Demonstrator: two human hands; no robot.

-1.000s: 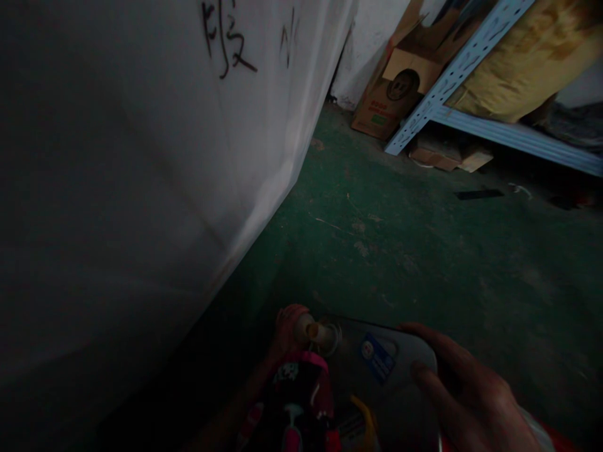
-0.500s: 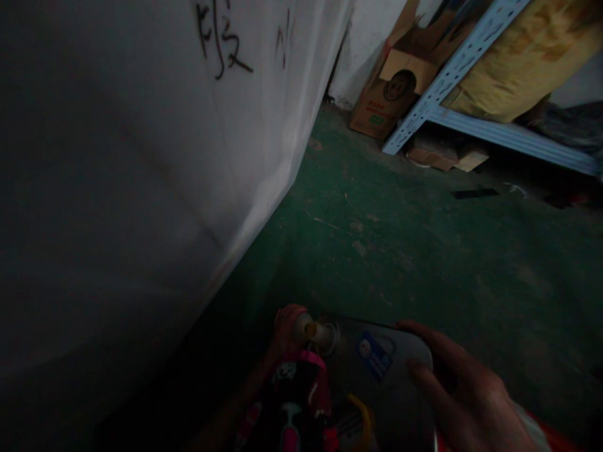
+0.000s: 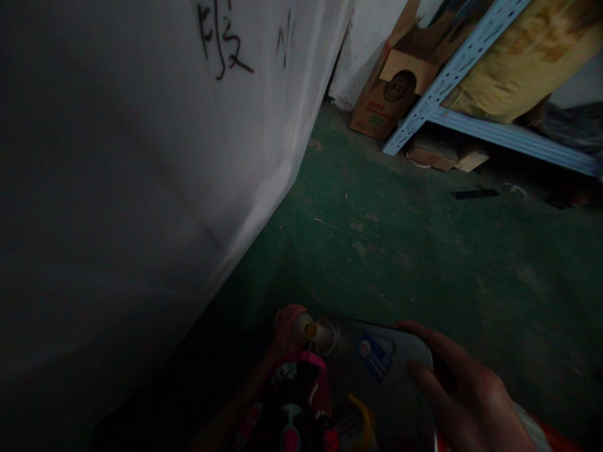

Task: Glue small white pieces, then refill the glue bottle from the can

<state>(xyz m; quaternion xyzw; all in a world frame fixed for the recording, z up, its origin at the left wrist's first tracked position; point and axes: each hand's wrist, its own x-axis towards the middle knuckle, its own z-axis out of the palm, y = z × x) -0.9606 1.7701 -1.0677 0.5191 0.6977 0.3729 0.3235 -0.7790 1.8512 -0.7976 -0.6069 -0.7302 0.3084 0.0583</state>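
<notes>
My right hand [image 3: 471,389] grips the bottom right edge of a grey rectangular metal can [image 3: 400,389], with the thumb on its face and the fingers over the far edge. The can lies tilted and bears a blue label [image 3: 375,356] and a yellow handle [image 3: 362,414]. Its pale spout [image 3: 327,338] points left. Beside the spout my left hand [image 3: 284,323] is wrapped around a small whitish container [image 3: 301,326]. Something amber shows between container and spout; I cannot tell whether it is flowing liquid. Dark shadow hides much of the left hand and forearm.
Pink and black patterned cloth [image 3: 299,383] fills the bottom middle. A tall white panel [image 3: 211,157] with black handwriting stands at left. Across the green floor [image 3: 367,251] are a cardboard box [image 3: 377,107] and a blue metal shelf [image 3: 509,135] carrying a yellow sack [image 3: 513,69].
</notes>
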